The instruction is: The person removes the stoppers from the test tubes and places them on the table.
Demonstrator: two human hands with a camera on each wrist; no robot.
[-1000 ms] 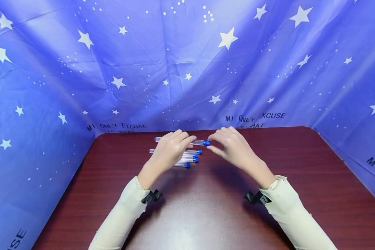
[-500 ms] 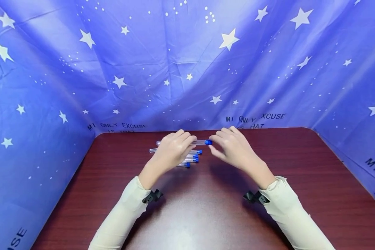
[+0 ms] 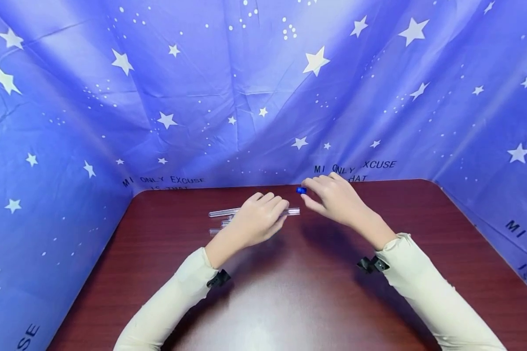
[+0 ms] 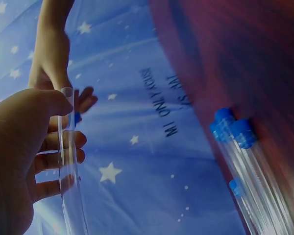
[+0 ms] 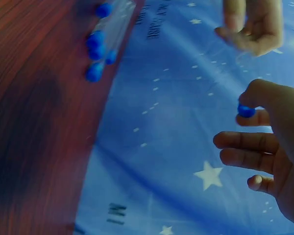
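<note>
Held tube [image 4: 70,164] and the other tubes [image 4: 257,178] look transparent, smooth and glossy, glass or clear plastic, can't tell which; pinched cap [image 3: 301,190] and the tubes' caps [image 4: 242,133] look like smooth moulded plastic with a slight sheen. Tabletop [image 3: 263,312] has a wood-grain look, real wood or laminate unclear, polished, with a broad glare patch near the front. Backdrop [image 3: 246,68] is thin printed cloth, creased and softly shiny, sleeves [image 3: 162,302] are matt wrinkled cloth, wrist cameras [image 3: 219,278] dark plastic-looking.
</note>
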